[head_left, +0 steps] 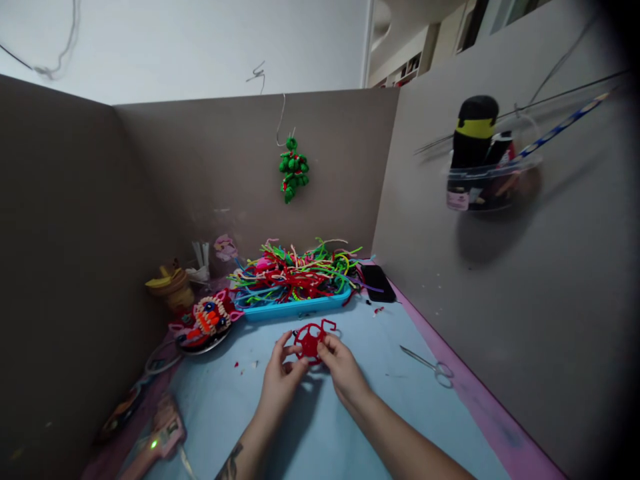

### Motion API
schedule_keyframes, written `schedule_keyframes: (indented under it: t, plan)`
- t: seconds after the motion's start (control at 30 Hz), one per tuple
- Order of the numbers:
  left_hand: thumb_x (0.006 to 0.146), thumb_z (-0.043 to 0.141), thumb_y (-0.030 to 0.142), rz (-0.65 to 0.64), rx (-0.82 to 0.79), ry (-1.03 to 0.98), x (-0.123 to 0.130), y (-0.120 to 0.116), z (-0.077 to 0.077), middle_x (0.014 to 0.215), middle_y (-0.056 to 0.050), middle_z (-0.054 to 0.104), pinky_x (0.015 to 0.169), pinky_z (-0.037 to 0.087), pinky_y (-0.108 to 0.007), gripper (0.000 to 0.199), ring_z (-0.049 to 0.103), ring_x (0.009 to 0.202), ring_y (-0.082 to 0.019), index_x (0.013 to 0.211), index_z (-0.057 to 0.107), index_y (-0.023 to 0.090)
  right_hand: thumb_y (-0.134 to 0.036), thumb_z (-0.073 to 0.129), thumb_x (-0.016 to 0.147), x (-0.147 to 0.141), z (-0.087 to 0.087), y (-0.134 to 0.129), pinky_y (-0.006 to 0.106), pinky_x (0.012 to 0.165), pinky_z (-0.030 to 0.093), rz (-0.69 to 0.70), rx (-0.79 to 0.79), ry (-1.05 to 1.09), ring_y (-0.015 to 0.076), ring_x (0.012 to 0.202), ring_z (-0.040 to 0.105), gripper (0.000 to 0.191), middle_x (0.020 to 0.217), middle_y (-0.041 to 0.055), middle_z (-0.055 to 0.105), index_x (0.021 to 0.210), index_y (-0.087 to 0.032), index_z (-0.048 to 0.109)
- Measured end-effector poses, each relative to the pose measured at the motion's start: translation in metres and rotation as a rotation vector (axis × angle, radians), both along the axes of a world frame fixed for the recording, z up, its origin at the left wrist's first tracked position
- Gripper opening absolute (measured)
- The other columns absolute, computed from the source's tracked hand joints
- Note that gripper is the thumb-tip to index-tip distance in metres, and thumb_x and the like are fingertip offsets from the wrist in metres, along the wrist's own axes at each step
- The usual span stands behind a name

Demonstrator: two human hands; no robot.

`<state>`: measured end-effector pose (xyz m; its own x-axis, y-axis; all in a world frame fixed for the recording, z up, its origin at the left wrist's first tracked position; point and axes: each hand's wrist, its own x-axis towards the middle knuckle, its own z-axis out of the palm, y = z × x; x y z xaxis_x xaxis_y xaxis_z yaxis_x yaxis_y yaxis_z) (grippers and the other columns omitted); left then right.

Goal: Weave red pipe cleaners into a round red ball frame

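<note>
Between my hands is a red pipe-cleaner wheel (310, 344), with a round centre, spokes and an outer ring. A bent end sticks out at its upper right. My left hand (281, 375) has its thumb and fingertips around the wheel's left edge, fingers somewhat spread. At the right edge, my right hand (345, 371) pinches it between thumb and fingers. The wheel is held just above the light blue table cover (230, 407). Behind it, a blue tray (295, 308) bears a tangled heap of multicoloured pipe cleaners (305, 275).
Scissors (430, 365) lie at right, a black phone (379, 283) behind. At left are a dish (207, 345) with a colourful pipe-cleaner figure (210, 317), and a pink glue gun (163, 430) with a green light. A green ornament (294, 170) hangs behind; a clear container (493, 187) hangs right.
</note>
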<state>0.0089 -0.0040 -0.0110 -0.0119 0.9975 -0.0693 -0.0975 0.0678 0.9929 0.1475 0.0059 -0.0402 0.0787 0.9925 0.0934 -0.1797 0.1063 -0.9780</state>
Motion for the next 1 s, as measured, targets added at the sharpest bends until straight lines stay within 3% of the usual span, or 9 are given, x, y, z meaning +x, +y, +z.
schedule_keyframes:
  t: [0.17, 0.47, 0.63, 0.8, 0.9, 1.0]
  plan:
    - [0.061, 0.081, 0.045, -0.108, -0.093, -0.153, 0.005, -0.005, 0.005, 0.082, -0.007, 0.07, 0.052, 0.045, -0.023, 0.097, 0.067, 0.064, -0.019, 0.142, 0.034, 0.019, -0.059, 0.068, 0.071, -0.005, 0.003, -0.004, 0.029, 0.064, 0.046, 0.013, -0.032, 0.062, 0.0179, 0.07, 0.056, 0.043, 0.072, 0.0018, 0.06, 0.062, -0.02, 0.054]
    - [0.064, 0.075, 0.038, -0.01, -0.053, 0.007, 0.0, -0.001, 0.007, 0.073, 0.001, 0.064, 0.047, 0.043, -0.023, 0.074, 0.063, 0.053, -0.015, 0.13, 0.048, 0.019, -0.048, 0.072, 0.068, -0.003, 0.004, -0.003, 0.026, 0.061, 0.038, 0.115, -0.123, 0.131, 0.0133, 0.058, 0.049, 0.039, 0.059, -0.003, 0.053, 0.057, -0.019, 0.048]
    - [0.066, 0.075, 0.037, 0.054, 0.101, 0.227, -0.005, 0.001, 0.005, 0.079, -0.006, 0.071, 0.062, 0.048, -0.027, 0.057, 0.067, 0.075, -0.022, 0.118, 0.064, 0.017, -0.05, 0.071, 0.068, -0.001, 0.002, -0.002, 0.025, 0.062, 0.036, 0.051, -0.06, 0.078, 0.0121, 0.062, 0.043, 0.041, 0.065, -0.0034, 0.048, 0.056, -0.019, 0.047]
    - [0.063, 0.08, 0.042, -0.133, -0.004, -0.028, -0.004, 0.004, 0.002, 0.081, -0.009, 0.075, 0.074, 0.051, -0.034, 0.063, 0.068, 0.077, -0.024, 0.119, 0.066, 0.016, -0.053, 0.07, 0.069, -0.001, 0.002, -0.002, 0.025, 0.061, 0.034, 0.071, -0.074, 0.085, 0.0123, 0.061, 0.041, 0.043, 0.063, -0.0035, 0.048, 0.058, -0.019, 0.046]
    - [0.06, 0.082, 0.042, -0.145, -0.009, -0.06, -0.004, 0.004, 0.0, 0.095, -0.013, 0.077, 0.086, 0.049, -0.039, 0.046, 0.068, 0.092, -0.03, 0.097, 0.077, 0.016, -0.054, 0.07, 0.069, -0.002, 0.001, -0.002, 0.024, 0.058, 0.031, 0.068, -0.088, 0.091, 0.0113, 0.057, 0.037, 0.043, 0.058, -0.0059, 0.043, 0.06, -0.02, 0.045]
    - [0.059, 0.082, 0.04, -0.131, -0.002, -0.024, -0.005, 0.004, -0.001, 0.096, -0.013, 0.078, 0.091, 0.048, -0.042, 0.037, 0.067, 0.096, -0.032, 0.087, 0.079, 0.017, -0.054, 0.07, 0.07, -0.002, 0.0, -0.001, 0.024, 0.057, 0.03, 0.065, -0.088, 0.106, 0.0107, 0.056, 0.036, 0.044, 0.056, -0.007, 0.041, 0.061, -0.02, 0.044]
